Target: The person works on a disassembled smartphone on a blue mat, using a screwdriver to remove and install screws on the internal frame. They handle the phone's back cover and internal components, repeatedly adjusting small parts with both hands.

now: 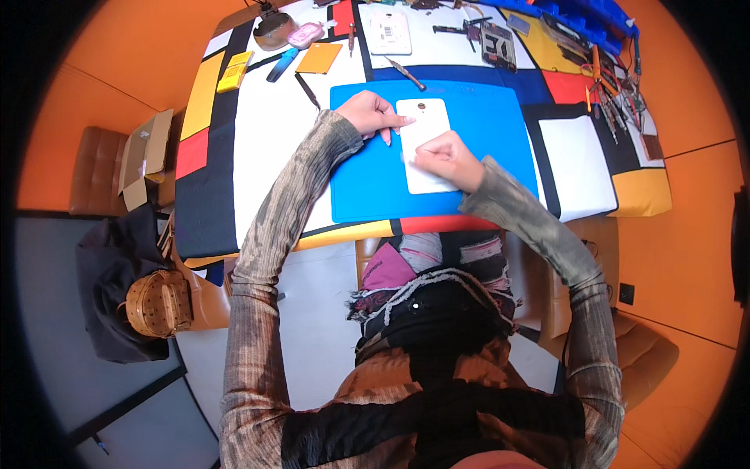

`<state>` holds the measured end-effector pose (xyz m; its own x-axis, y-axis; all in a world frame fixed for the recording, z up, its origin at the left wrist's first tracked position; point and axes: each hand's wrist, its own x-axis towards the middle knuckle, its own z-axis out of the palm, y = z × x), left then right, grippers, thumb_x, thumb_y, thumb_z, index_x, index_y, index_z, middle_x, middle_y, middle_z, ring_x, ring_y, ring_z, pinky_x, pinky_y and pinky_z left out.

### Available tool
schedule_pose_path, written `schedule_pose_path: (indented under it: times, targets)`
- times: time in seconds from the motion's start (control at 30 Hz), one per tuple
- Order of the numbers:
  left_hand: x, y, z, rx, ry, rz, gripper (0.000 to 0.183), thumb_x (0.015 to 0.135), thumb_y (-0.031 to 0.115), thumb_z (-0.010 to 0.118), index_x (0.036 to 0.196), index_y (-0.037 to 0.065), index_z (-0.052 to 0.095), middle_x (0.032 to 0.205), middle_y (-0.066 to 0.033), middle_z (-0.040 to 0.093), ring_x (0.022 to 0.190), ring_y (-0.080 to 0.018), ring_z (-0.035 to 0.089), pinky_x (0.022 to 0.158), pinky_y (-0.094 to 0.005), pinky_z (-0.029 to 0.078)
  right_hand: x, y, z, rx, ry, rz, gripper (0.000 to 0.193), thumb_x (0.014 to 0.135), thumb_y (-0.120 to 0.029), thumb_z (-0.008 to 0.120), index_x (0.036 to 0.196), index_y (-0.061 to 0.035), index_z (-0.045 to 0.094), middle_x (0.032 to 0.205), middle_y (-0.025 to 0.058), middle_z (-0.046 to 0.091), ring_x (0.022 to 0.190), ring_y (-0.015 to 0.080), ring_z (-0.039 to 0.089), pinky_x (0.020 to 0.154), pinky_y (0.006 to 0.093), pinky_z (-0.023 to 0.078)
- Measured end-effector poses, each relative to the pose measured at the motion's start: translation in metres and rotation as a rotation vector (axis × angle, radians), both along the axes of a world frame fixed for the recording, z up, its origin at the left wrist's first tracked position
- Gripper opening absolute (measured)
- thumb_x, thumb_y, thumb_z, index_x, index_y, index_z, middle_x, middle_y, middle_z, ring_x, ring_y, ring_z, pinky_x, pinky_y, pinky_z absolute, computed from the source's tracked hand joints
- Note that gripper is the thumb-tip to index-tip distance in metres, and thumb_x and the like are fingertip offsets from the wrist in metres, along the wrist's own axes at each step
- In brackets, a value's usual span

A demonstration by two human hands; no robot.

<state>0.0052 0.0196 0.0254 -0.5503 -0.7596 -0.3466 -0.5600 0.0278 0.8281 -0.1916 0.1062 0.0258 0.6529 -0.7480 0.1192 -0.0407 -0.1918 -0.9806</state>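
A white smartphone [426, 181] lies on the blue mat [492, 117], its back with a round camera facing up. At the phone's upper left edge, my left hand [371, 116] presses with its fingertips and steadies it. My right hand [449, 159] is closed over the lower part of the phone, its fingers curled in and slightly blurred. Whatever those fingers hold, if anything, is hidden. Just beyond the mat's far edge lies a slim pen-like tool [406, 73].
On the patterned tablecloth lie a yellow box [235, 72], an orange square card [319, 58], dark tweezers [307, 91] and a white device [390, 33]. Several tools, among them orange-handled pliers [598, 74], lie at the right, near blue bins [582, 19]. A phone holder [498, 45] stands behind.
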Motion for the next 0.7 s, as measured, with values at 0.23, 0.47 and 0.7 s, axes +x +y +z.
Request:
schedule_pose_path:
  times: [0.23, 0.47, 0.7]
  targets:
    - [0.001, -0.013, -0.008, 0.224, 0.354, 0.300, 0.032, 0.093, 0.032, 0.057, 0.074, 0.006, 0.062, 0.057, -0.0015, 0.060, 0.033, -0.0044, 0.040, 0.030, -0.0193, 0.028, -0.007, -0.025, 0.054, 0.125, -0.220, -0.206, 0.029, 0.089, -0.015, 0.054, 0.063, -0.0083, 0.045, 0.053, -0.0040, 0.039, 0.042, 0.0053, 0.032, 0.041, 0.0230, 0.023]
    - [0.004, -0.021, -0.017, 0.261, 0.648, 0.586, 0.028, 0.092, 0.023, 0.054, 0.068, 0.009, 0.051, 0.053, 0.0015, 0.047, 0.035, -0.0084, 0.039, 0.032, -0.0244, 0.027, 0.020, -0.065, 0.036, 0.455, 0.027, -0.325, 0.034, 0.093, -0.018, 0.049, 0.060, -0.0123, 0.039, 0.053, -0.0068, 0.029, 0.044, 0.0043, 0.028, 0.041, 0.0232, 0.020]
    - [0.004, -0.024, -0.018, 0.291, 0.769, 0.671, 0.025, 0.090, 0.023, 0.054, 0.069, 0.011, 0.049, 0.055, 0.0017, 0.047, 0.037, -0.0081, 0.036, 0.034, -0.0246, 0.026, 0.022, -0.091, 0.038, 0.175, -0.236, -0.116, 0.037, 0.091, -0.024, 0.049, 0.059, -0.0114, 0.038, 0.052, -0.0055, 0.027, 0.044, 0.0060, 0.028, 0.042, 0.0245, 0.020]
